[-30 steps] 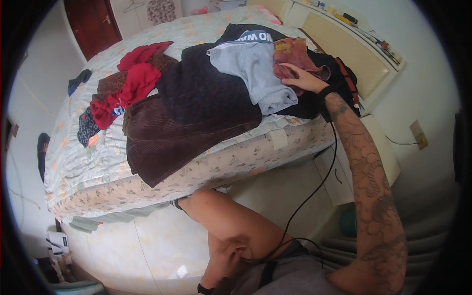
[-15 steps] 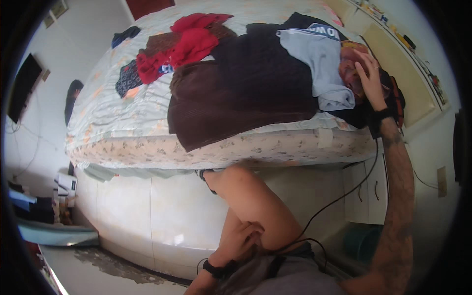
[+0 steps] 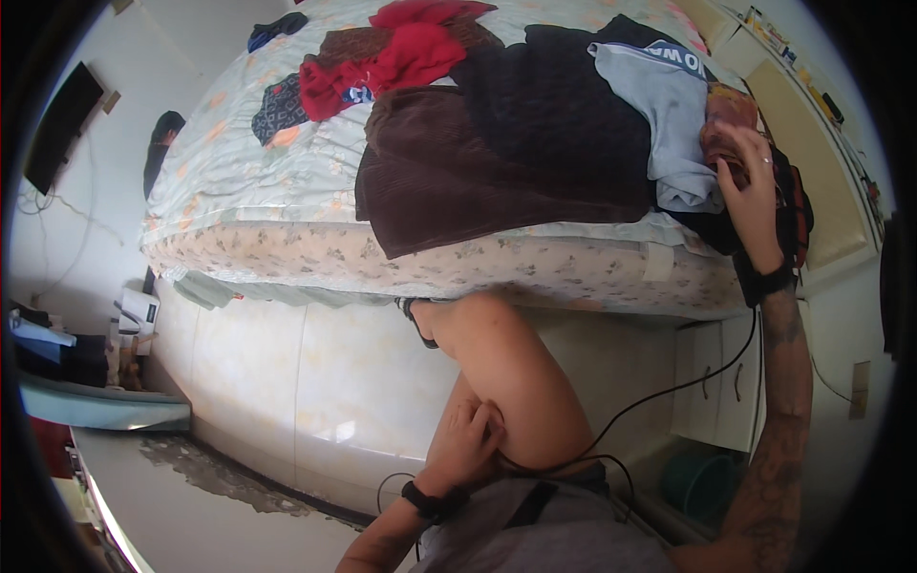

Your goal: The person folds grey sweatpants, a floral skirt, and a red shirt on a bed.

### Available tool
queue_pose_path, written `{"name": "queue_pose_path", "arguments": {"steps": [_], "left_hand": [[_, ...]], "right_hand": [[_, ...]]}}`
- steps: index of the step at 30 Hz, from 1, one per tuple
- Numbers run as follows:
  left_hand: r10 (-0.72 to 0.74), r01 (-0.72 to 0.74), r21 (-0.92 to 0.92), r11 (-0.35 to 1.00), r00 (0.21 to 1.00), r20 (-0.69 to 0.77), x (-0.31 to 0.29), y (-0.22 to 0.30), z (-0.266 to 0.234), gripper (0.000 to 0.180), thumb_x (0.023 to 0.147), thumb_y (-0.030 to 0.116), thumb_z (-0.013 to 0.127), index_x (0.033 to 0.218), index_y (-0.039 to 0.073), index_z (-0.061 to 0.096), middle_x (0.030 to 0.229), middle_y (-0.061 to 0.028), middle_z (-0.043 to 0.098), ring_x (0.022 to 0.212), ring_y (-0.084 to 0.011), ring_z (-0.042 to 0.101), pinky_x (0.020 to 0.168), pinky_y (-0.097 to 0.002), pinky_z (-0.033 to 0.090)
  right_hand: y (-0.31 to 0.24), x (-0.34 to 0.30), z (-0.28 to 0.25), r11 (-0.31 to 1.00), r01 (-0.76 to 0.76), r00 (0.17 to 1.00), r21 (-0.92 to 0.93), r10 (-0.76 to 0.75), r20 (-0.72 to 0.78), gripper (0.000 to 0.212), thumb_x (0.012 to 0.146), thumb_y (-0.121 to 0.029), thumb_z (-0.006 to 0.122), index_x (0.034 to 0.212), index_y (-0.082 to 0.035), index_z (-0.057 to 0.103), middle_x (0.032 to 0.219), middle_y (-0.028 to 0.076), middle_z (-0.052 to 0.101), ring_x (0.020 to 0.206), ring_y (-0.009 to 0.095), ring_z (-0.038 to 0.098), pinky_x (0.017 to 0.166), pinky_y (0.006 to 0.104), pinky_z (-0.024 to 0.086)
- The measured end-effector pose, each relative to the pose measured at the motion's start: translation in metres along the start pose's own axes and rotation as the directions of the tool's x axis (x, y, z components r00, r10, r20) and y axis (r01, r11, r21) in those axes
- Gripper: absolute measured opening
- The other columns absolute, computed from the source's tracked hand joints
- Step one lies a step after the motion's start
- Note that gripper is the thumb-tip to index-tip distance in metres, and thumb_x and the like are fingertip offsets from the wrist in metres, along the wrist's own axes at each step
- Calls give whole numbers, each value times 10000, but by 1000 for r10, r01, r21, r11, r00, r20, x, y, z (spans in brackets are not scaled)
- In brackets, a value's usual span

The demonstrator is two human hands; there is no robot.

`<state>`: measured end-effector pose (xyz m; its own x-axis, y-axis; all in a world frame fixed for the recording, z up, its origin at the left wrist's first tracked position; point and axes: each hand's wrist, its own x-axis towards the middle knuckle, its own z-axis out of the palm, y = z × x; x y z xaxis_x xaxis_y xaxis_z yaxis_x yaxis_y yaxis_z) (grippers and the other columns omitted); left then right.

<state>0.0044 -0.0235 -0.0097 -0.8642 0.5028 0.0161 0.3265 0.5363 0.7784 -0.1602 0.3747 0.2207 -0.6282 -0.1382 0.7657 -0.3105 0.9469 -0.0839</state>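
At the right of the bed, my right hand (image 3: 752,191) bends its fingers and thumb around a reddish-brown patterned cloth (image 3: 730,110). This cloth is bunched beside a light grey garment (image 3: 659,119) with a blue-and-white band. To the left of the grey piece lie a black garment (image 3: 554,115) and dark brown ribbed trousers (image 3: 420,181), spread flat. My left hand (image 3: 468,441) rests on my bent leg with its fingers curled together; whatever is between them is hidden. Both wrists wear dark bands.
Red garments (image 3: 420,57) and a dark patterned cloth (image 3: 281,107) lie farther left on the bed (image 3: 220,181). A black cable (image 3: 659,390) runs from my right wrist to my lap. A headboard shelf (image 3: 812,86), a white drawer unit (image 3: 721,382) and a green bucket (image 3: 702,477) stand at right.
My view has shifted, so the bed sits higher and farther right. My right hand's fingers have bent from spread to curled on the patterned cloth. The left hand stays on the leg.
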Motion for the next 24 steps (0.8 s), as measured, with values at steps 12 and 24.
{"name": "queue_pose_path", "arguments": {"steps": [12,24], "left_hand": [[-60,64,-81,995,996,60,-1,-31,-4,659,780,289,715,1261,23,352,1395,-256,287,1306,-415,303,1055,-451,337],[287,-379,604,701,925,249,4,-52,8,966,637,238,745,1422,59,212,1406,-287,241,1238,-488,334,985,-531,388]], "right_hand": [[-124,-143,27,829,-45,682,557,-382,623,262,701,-25,607,945,-116,637,902,65,506,778,193,531,657,318,451],[-180,-246,54,756,-562,382,336,-123,916,1062,703,-418,773,1466,-83,115,1454,287,75,1331,466,195,1081,483,266]]}}
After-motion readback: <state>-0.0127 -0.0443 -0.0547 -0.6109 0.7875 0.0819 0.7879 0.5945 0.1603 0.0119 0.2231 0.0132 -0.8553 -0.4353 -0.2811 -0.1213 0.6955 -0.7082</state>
